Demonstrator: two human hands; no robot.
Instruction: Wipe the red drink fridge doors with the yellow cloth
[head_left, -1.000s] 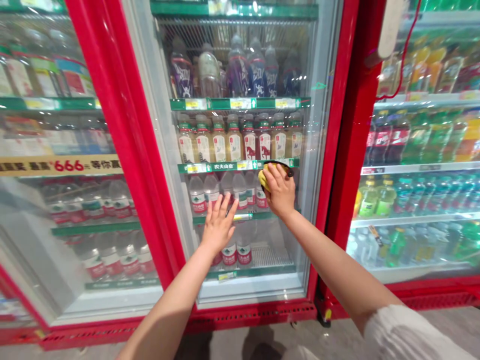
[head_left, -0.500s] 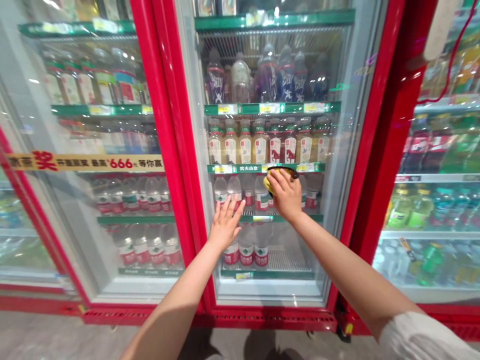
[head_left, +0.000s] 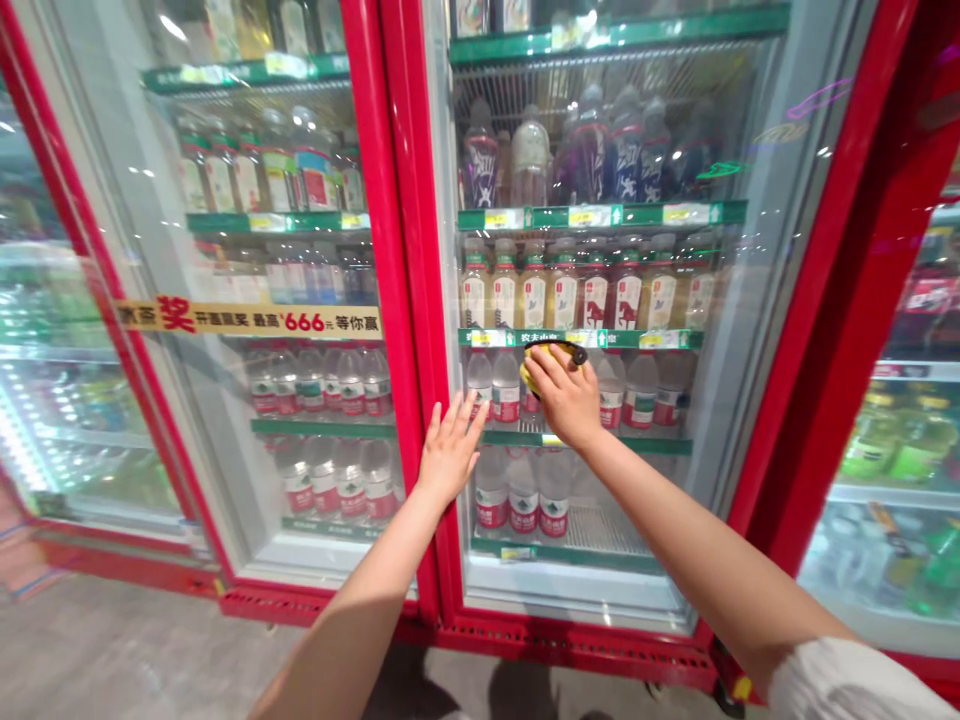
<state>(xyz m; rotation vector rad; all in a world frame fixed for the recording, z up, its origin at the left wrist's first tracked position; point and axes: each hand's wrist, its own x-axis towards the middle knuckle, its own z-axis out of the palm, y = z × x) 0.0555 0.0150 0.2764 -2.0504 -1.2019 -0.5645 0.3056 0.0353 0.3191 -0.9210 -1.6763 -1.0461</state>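
Note:
A glass-fronted cooler with a red frame (head_left: 414, 250) stands in front of me. My right hand (head_left: 568, 398) presses a yellow cloth-like pad with a black edge (head_left: 534, 370) against the glass of the right door, level with the upper row of water bottles. My left hand (head_left: 452, 447) has its fingers spread and holds nothing; it lies over the door's red frame and the left edge of the glass. Behind the glass, water bottles with red labels (head_left: 523, 500) stand below my hands, and juice bottles (head_left: 594, 290) stand above them.
On the left door, a beige banner (head_left: 255, 318) runs across the glass. Another cooler with green bottles (head_left: 896, 440) stands at the right. A further lit cooler (head_left: 82, 400) is at the far left. Grey floor (head_left: 142, 650) shows below.
The view has turned left, so the coolers sit further right in it. Against the door, both hands are now further left, my left one over the red frame. The pad remains in my right hand.

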